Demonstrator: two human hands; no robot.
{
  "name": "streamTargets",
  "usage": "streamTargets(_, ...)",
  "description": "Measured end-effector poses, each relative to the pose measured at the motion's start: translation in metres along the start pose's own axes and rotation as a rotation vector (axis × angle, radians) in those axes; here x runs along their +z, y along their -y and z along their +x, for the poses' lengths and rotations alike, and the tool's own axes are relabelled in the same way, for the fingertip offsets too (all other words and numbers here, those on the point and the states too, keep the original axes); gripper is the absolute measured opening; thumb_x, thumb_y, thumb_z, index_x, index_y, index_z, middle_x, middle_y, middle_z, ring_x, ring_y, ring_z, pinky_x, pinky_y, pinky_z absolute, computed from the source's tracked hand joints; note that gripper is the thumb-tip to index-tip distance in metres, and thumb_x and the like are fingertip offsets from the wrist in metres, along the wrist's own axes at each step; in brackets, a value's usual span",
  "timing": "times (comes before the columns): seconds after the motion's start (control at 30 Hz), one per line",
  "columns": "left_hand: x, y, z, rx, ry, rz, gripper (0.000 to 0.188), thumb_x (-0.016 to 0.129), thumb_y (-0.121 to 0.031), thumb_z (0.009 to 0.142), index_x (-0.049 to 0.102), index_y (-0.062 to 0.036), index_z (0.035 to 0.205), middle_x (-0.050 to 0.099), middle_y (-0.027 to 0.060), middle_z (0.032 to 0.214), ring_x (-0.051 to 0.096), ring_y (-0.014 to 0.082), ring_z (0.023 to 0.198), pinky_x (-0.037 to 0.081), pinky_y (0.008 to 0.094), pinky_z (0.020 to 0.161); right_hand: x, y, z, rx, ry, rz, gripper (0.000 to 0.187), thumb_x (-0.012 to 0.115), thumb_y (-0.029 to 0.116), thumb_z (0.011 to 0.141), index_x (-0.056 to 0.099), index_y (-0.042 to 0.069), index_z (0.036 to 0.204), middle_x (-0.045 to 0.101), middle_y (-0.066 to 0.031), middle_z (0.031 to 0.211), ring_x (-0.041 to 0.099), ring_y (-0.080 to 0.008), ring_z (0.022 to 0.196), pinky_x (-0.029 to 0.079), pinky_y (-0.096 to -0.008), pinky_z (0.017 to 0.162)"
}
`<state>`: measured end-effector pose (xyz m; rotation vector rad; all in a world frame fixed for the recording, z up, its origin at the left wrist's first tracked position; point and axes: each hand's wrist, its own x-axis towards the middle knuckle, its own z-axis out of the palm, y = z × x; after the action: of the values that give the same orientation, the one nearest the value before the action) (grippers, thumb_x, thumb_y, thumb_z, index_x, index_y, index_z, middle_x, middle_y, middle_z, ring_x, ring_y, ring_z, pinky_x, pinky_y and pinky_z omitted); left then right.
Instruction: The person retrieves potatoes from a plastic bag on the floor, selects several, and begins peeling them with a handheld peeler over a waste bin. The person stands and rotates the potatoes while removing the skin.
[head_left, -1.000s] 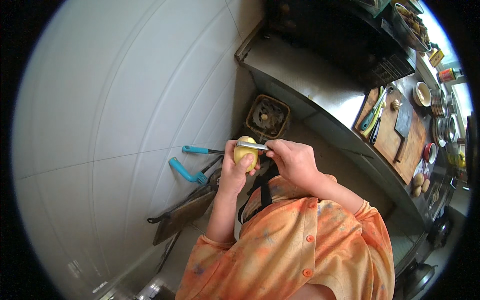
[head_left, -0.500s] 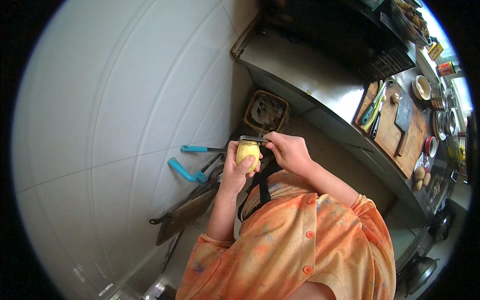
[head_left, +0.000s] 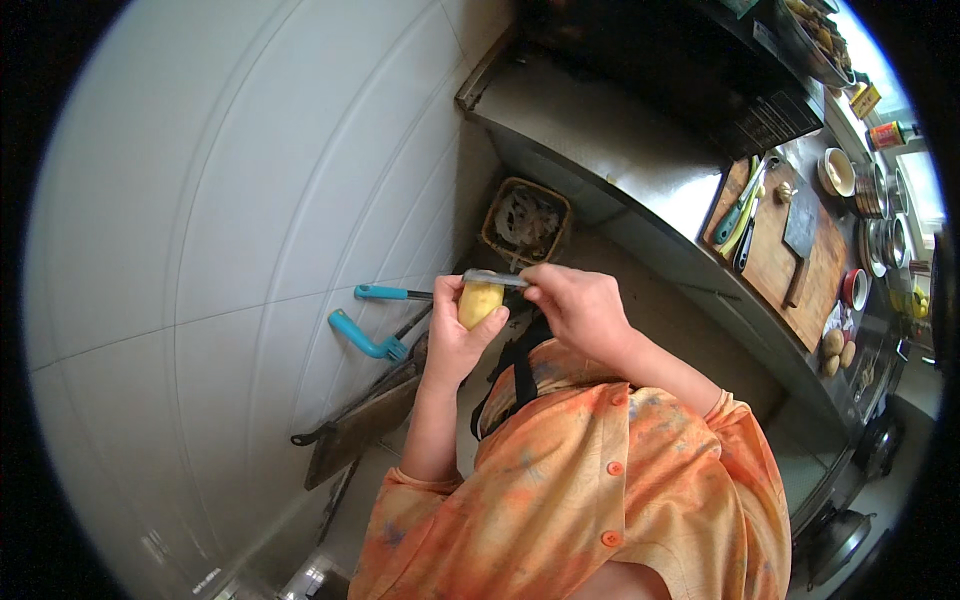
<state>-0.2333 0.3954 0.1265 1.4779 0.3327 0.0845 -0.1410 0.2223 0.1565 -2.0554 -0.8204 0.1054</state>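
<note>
A yellow potato (head_left: 480, 307), mostly bare of skin, sits in my left hand (head_left: 456, 338), fingers wrapped round it and the thumb along its near right side. My right hand (head_left: 577, 310) is closed on the handle end of a metal peeler (head_left: 494, 278). The peeler lies sideways across the potato's far end, its head close to my left fingertips. Whether its blade is cutting is too small to tell. Below the hands and a little beyond them stands a bin (head_left: 526, 222) lined with a clear plastic bag.
To the right, the metal counter (head_left: 640, 170) carries a wooden board (head_left: 785, 260) with a cleaver (head_left: 800, 235), garlic and green-handled tools. Unpeeled potatoes (head_left: 833, 343) lie beside it. Blue-handled cleaning tools (head_left: 365, 335) lean by the tiled wall (head_left: 230, 230) at left.
The potato has turned in my left hand, so my thumb lies lower on its side. The peeler has shifted slightly left across its far end. The whole view has moved a little.
</note>
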Motion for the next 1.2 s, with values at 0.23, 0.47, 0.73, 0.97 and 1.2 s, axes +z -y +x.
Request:
streamTargets(0.23,0.011,-0.004,-0.005,0.013,0.033,0.003,0.047,0.075,-0.015,0.081,0.043,-0.0029,0.114,0.055,0.0066,0.109,0.053,0.0112,0.099,0.045,0.0277,0.088,0.000,0.001,-0.008,-0.073,-0.025,-0.120,0.012,0.066,0.015,0.081,0.060,0.012,0.091,0.061,-0.0048,0.070,0.063,-0.0252,0.062,0.047,-0.0362,0.051)
streamTargets(0.47,0.012,-0.005,-0.010,0.074,0.098,-0.024,0.053,0.074,-0.013,0.081,0.040,-0.0028,0.119,0.056,0.0093,0.111,0.054,0.0141,0.102,0.044,0.0293,0.091,0.005,-0.063,-0.017,0.341,0.092,-0.193,0.015,0.055,0.026,0.092,0.060,0.014,0.098,0.066,-0.0111,0.076,0.064,-0.0329,0.072,0.049,-0.0418,0.058)
streamTargets(0.73,0.017,-0.001,0.001,-0.096,0.071,-0.309,0.058,0.065,-0.022,0.090,0.032,-0.0026,0.135,0.046,0.0069,0.123,0.044,0.0118,0.114,0.036,0.0275,0.098,-0.003,-0.026,-0.013,0.347,0.047,0.040,0.017,0.054,0.027,0.095,0.060,0.013,0.103,0.065,-0.0130,0.076,0.064,-0.0343,0.072,0.049,-0.0415,0.060)
streamTargets(0.97,0.016,0.011,0.001,-0.209,0.105,-0.308,0.049,0.068,-0.014,0.086,0.047,0.0001,0.129,0.056,0.0033,0.113,0.054,0.0100,0.102,0.044,0.0254,0.089,-0.009,-0.003,-0.014,-0.003,-0.035,-0.065,0.013,0.064,0.019,0.085,0.060,0.011,0.095,0.063,-0.0082,0.074,0.064,-0.0283,0.067,0.049,-0.0370,0.054)
streamTargets(1.2,0.016,0.008,0.001,-0.250,0.071,-0.410,0.046,0.073,-0.014,0.081,0.054,0.0020,0.121,0.061,0.0026,0.105,0.057,0.0090,0.093,0.047,0.0249,0.083,-0.015,-0.003,-0.010,-0.072,0.028,-0.222,0.016,0.069,0.012,0.077,0.062,0.011,0.091,0.062,-0.0055,0.072,0.062,-0.0258,0.063,0.048,-0.0350,0.052)
